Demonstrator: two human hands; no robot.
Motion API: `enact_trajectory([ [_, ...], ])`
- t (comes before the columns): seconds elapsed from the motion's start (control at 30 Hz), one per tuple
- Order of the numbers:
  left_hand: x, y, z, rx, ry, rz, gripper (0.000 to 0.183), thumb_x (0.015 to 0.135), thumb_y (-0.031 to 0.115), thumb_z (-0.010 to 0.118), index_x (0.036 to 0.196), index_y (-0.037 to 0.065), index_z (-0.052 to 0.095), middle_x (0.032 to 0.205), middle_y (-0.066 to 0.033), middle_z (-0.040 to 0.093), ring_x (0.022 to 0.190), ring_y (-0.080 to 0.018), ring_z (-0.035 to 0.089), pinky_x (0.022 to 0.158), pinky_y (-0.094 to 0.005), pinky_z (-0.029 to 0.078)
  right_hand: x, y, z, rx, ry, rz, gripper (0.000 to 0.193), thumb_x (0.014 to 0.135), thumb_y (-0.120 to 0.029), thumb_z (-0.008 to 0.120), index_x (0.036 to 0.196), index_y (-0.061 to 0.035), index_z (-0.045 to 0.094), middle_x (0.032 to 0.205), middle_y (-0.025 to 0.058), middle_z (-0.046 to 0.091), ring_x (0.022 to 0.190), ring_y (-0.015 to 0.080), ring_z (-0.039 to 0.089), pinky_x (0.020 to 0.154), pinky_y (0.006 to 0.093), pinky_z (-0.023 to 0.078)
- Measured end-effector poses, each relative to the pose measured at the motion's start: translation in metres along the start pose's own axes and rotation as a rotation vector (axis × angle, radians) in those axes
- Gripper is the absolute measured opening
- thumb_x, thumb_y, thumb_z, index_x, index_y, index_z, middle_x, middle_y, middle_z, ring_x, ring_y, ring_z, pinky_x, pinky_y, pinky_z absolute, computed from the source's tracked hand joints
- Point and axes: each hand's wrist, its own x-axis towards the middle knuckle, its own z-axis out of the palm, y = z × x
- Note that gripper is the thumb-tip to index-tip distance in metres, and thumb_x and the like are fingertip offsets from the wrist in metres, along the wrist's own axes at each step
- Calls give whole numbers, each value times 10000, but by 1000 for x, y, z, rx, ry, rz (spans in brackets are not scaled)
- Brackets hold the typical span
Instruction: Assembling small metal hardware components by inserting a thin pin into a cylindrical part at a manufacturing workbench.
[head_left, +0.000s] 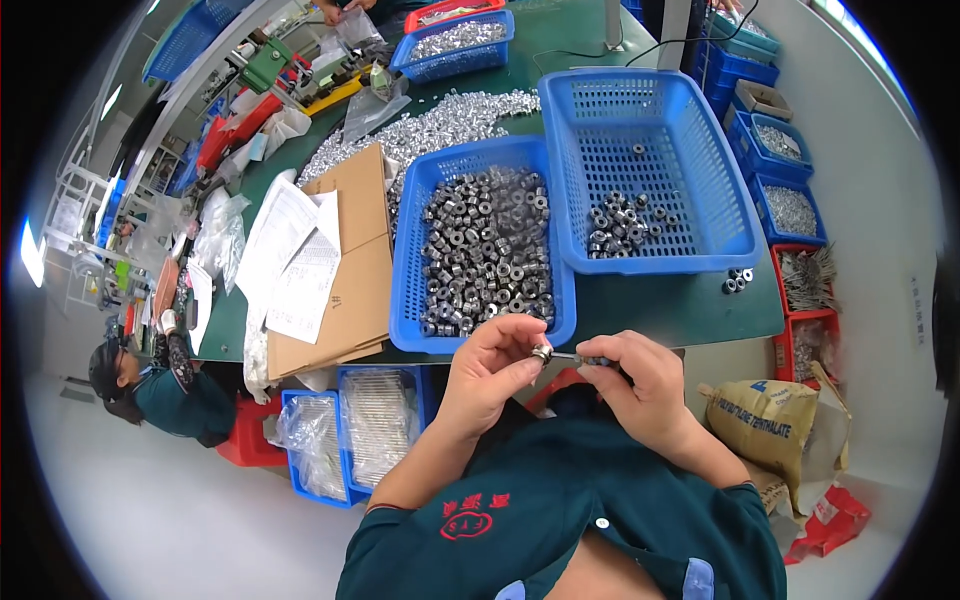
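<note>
In front of my chest, my left hand (492,372) pinches a small round metal bushing (542,353) between thumb and fingertips. My right hand (640,382) grips a slim rod-like tool (566,355) by its thicker dark end. Its thin metal shaft points left and meets the bushing; whether the tip is inside the hole I cannot tell. Just beyond my hands, a blue basket (398,300) holds a deep heap of similar metal bushings (480,250). A second, larger blue basket (690,262) to its right holds a smaller pile of bushings (625,225).
Cardboard (355,260) and papers (305,285) lie left of the baskets. Loose shiny parts (430,125) spread behind them. A few bushings (738,280) sit by the table's right edge. Stacked bins (795,205) and a sack (765,415) stand right. A co-worker (165,385) is at left.
</note>
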Motion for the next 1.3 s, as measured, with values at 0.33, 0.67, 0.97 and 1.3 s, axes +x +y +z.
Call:
enact_trajectory([
  [0.33, -3, 1, 9, 95, 33, 36, 384, 858, -26, 636, 1233, -1, 560, 1012, -74, 606, 872, -107, 582, 732, -224, 482, -5, 1, 5, -35, 67, -91, 217, 729, 21, 734, 923, -6, 641, 732, 104, 636, 580, 251, 597, 512, 328, 465],
  [0.67, -4, 0, 10, 140, -6, 76, 390, 901, -58, 584, 1282, 7, 537, 1048, -60, 598, 972, -111, 585, 864, -256, 487, -10, 10, 7, -22, 10, 85, 95, 862, -71, 681, 819, 6, 646, 660, 65, 615, 509, 131, 598, 464, 248, 440],
  [0.97, -5, -3, 21, 242, 98, 146, 407, 886, -77, 593, 1280, -6, 523, 1062, -85, 616, 943, -144, 629, 825, -260, 525, -14, 11, 6, 161, 78, 246, 73, 849, -46, 689, 858, 13, 647, 739, 64, 624, 583, 108, 586, 503, 241, 446],
  [1.3, -4, 6, 23, 776, 35, 266, 535, 816, -128, 589, 1328, 2, 505, 1032, -96, 641, 868, -121, 620, 776, -258, 520, -8, 9, -1, 22, 0, 102, 136, 757, -14, 748, 839, -8, 639, 753, 82, 630, 588, 192, 597, 516, 279, 463],
])
